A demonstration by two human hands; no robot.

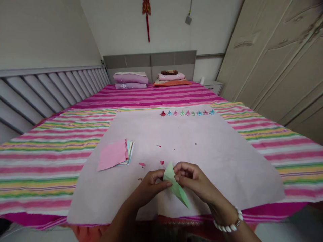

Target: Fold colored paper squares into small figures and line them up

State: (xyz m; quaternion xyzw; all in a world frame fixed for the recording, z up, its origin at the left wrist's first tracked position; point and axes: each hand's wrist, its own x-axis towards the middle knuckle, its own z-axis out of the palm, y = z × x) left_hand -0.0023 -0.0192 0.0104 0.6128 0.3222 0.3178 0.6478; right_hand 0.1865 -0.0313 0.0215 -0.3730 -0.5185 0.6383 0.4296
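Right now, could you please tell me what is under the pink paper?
Edges of red, yellow and blue paper show along the right of the pink paper; everything else beneath is covered, so the sheets cannot be counted.

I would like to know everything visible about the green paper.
The green paper is pale, thin-looking and folded into a long shape with pointed ends, one upward, the other slanting down to the right. The left hand and right hand pinch it near its upper part, partly covering it, over the large pale sheet. Whether its lower tip touches the sheet is unclear.
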